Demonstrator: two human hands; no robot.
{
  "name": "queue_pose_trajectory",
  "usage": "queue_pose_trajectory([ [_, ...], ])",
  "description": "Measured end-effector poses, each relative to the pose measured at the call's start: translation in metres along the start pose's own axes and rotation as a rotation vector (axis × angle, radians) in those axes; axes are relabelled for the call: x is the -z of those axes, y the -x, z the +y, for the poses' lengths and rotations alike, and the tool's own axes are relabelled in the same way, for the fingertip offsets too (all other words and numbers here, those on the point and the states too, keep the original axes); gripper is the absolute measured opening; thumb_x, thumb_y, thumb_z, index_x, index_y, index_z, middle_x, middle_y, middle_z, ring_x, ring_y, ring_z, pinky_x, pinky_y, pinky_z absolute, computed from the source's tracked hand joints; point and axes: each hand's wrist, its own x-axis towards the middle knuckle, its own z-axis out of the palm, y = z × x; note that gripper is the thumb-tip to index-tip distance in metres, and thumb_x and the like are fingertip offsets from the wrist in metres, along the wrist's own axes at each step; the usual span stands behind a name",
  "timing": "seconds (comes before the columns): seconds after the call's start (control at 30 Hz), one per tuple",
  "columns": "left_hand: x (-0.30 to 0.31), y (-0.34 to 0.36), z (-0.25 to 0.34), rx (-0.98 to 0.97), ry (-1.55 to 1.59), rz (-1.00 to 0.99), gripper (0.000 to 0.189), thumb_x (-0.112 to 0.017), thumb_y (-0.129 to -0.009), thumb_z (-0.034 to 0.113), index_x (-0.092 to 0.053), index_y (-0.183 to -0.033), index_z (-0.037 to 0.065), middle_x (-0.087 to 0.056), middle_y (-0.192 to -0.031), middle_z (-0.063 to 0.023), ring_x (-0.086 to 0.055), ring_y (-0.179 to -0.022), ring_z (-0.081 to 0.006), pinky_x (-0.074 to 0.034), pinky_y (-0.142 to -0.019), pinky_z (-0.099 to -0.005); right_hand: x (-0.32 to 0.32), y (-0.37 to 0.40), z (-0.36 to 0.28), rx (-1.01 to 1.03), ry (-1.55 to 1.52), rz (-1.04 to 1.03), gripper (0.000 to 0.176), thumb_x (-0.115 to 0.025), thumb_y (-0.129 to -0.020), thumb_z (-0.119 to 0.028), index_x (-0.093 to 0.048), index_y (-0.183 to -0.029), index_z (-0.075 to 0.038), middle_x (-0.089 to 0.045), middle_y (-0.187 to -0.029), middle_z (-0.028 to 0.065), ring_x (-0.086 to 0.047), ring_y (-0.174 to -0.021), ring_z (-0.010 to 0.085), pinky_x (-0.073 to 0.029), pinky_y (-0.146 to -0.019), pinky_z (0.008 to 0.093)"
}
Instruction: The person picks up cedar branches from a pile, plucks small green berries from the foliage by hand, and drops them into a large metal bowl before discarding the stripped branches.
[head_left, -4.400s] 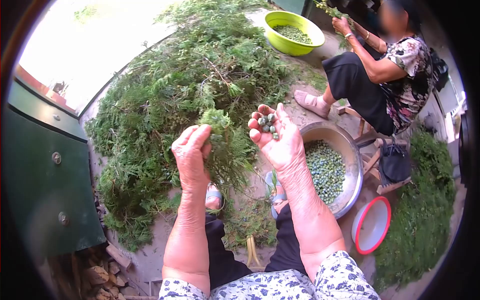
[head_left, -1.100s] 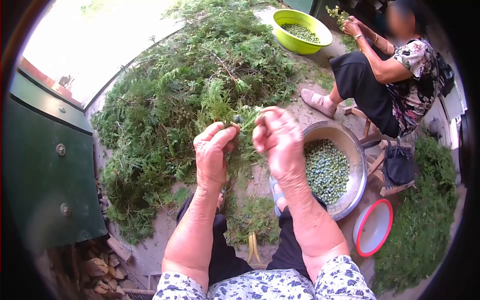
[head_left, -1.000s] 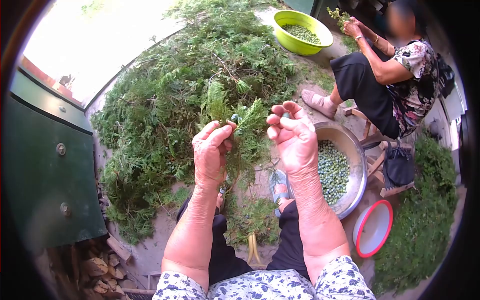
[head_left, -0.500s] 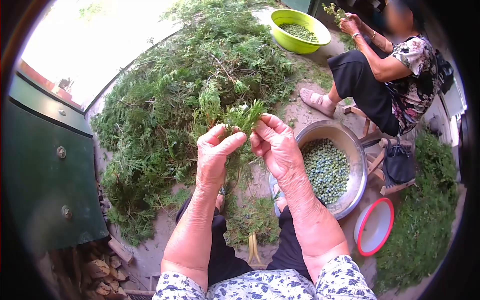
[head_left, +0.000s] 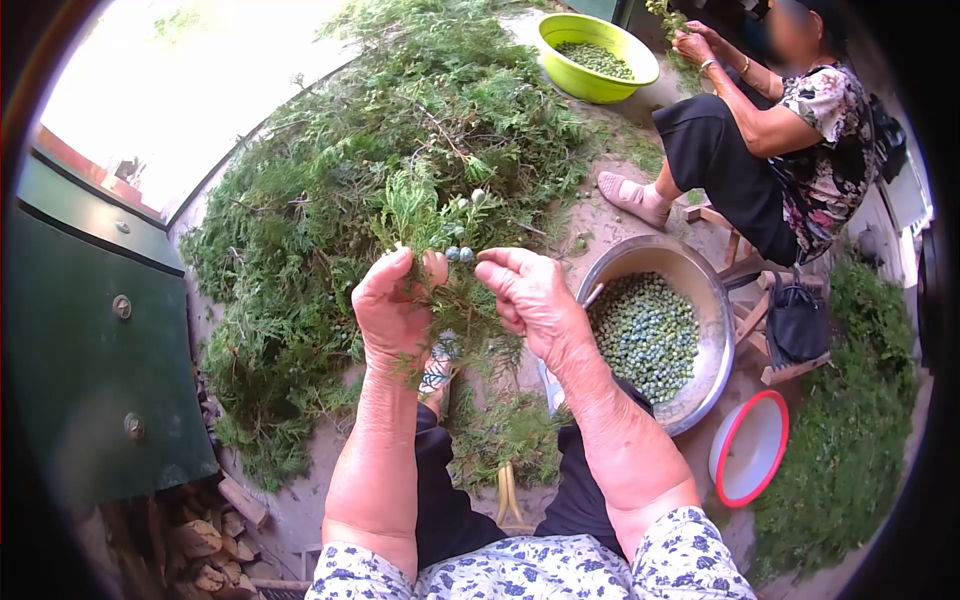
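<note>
- Branch pile (head_left: 330,170): loose green cuttings heaped on the ground, ahead of the person and to their left.
- Green metal door (head_left: 90,340): far left, studded with bolts.
- Co-worker (head_left: 790,140): seated top right, both hands up on another bit of greenery.
- Second pile (head_left: 850,430): more cuttings, far right.
- Metal bowl (head_left: 716,330): on the ground just right of the right forearm, part filled with green berries.
- Lime basin (head_left: 580,88): top centre, near the co-worker, berries inside.
- Red-rimmed bowl (head_left: 755,448): just beside the metal bowl, nearer the person.
- Left hand (head_left: 395,310): fingers and thumb clamped round the sprig's stem.
- Right hand (head_left: 530,300): fingers curled in together, tips just beside the berry cluster; can't tell whether they grip one.
- Sprig (head_left: 425,210): upright in the left fist, over the pile's near edge.
- Berry cluster (head_left: 460,254): on the sprig, between the two hands.
</note>
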Motion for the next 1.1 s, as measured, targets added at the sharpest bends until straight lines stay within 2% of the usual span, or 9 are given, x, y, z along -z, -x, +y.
queue_pose_trajectory([
  [0.1, -0.002, 0.001, 0.0, 0.004, 0.01, -0.062, 0.032, -0.049, -0.081, 0.025, -0.042, -0.059, 0.003, -0.035, -0.056, -0.0043, -0.031, -0.06, -0.0201, -0.026, -0.063, -0.0329, -0.004, -0.001, 0.001, 0.004, 0.16, -0.079, 0.028, -0.063, -0.082, -0.012, -0.057, -0.107, 0.001, -0.052, -0.065, -0.0037, -0.036, -0.044, 0.0016, -0.024, -0.038, 0.0195],
  [0.2, 0.0, 0.001, 0.001, -0.005, -0.052, -0.27, 0.031, -0.052, -0.079, 0.024, -0.04, -0.058, 0.004, -0.035, -0.057, -0.0038, -0.032, -0.061, -0.0192, -0.027, -0.063, -0.0323, -0.007, -0.002, 0.001, -0.015, 0.134, -0.141, 0.022, -0.062, -0.083, -0.013, -0.06, -0.101, -0.001, -0.049, -0.061, -0.0046, -0.036, -0.044, 0.0018, -0.025, -0.038, 0.0194],
  [0.33, -0.001, 0.006, 0.0, -0.009, -0.14, -0.274, 0.031, -0.055, -0.075, 0.025, -0.038, -0.058, 0.005, -0.033, -0.057, -0.0027, -0.031, -0.061, -0.0184, -0.026, -0.063, -0.0317, -0.003, -0.006, -0.001, -0.064, 0.158, -0.195, 0.013, -0.061, -0.085, -0.018, -0.057, -0.09, -0.006, -0.042, -0.059, -0.0062, -0.035, -0.042, 0.003, -0.024, -0.038, 0.0205],
  [0.43, -0.005, 0.011, 0.007, 0.128, -0.014, -0.208, 0.024, -0.064, -0.068, 0.004, -0.058, -0.091, 0.001, -0.059, -0.076, -0.003, -0.054, -0.067, -0.0115, -0.041, -0.063, -0.0247, -0.003, -0.007, 0.002, -0.062, 0.138, -0.173, 0.013, -0.061, -0.086, -0.018, -0.054, -0.081, -0.008, -0.042, -0.058, -0.0057, -0.035, -0.043, 0.0038, -0.025, -0.038, 0.0209],
  [0.57, -0.017, 0.014, 0.007, 0.023, -0.067, -0.051, 0.019, -0.058, -0.07, 0.003, -0.053, -0.088, -0.001, -0.047, -0.064, -0.0013, -0.042, -0.058, -0.0142, -0.032, -0.06, -0.0257, -0.004, -0.007, 0.005, 0.011, 0.114, -0.112, 0.015, -0.061, -0.086, -0.018, -0.053, -0.079, -0.008, -0.042, -0.058, -0.005, -0.039, -0.043, 0.0051, -0.028, -0.038, 0.0218],
  [0.77, -0.006, 0.008, 0.006, -0.065, -0.237, 0.185, 0.011, -0.065, -0.076, 0.006, -0.062, -0.087, 0.007, -0.057, -0.076, 0.0021, -0.049, -0.06, -0.0055, -0.038, -0.053, -0.0192, 0.001, -0.008, 0.002, 0.137, -0.155, 0.045, 0.012, -0.061, -0.086, -0.014, -0.055, -0.084, -0.005, -0.046, -0.058, -0.0019, -0.043, -0.043, 0.0061, -0.032, -0.036, 0.0218],
  [0.87, -0.011, 0.01, 0.002, -0.099, -0.446, 0.097, 0.028, -0.074, -0.073, 0.014, -0.06, -0.095, 0.005, -0.06, -0.083, 0.0017, -0.055, -0.074, -0.0074, -0.044, -0.067, -0.0216, 0.008, -0.011, 0.002, 0.156, -0.207, -0.026, 0.011, -0.062, -0.085, -0.015, -0.056, -0.087, -0.006, -0.048, -0.063, -0.0003, -0.045, -0.047, 0.0098, -0.035, -0.04, 0.0248],
  [1.03, -0.014, 0.012, -0.007, -0.029, -0.652, 0.081, 0.054, -0.075, -0.068, 0.005, -0.05, -0.116, 0.001, -0.058, -0.099, -0.0067, -0.054, -0.087, -0.014, -0.043, -0.08, -0.027, 0.005, -0.009, 0.002, 0.149, -0.299, -0.077, 0.011, -0.06, -0.086, -0.013, -0.055, -0.086, -0.004, -0.047, -0.06, 0.0001, -0.046, -0.046, 0.0097, -0.037, -0.039, 0.0251],
  [1.1, -0.011, 0.004, -0.017, -0.307, -0.537, 0.213, 0.076, -0.074, -0.066, 0.002, -0.033, -0.131, 0.001, -0.05, -0.114, -0.0111, -0.05, -0.097, -0.0168, -0.042, -0.083, -0.0284, 0.005, -0.008, 0.002, 0.144, -0.328, -0.075, 0.012, -0.062, -0.085, -0.014, -0.055, -0.085, -0.004, -0.047, -0.059, 0.0, -0.047, -0.047, 0.0102, -0.037, -0.039, 0.0254],
])
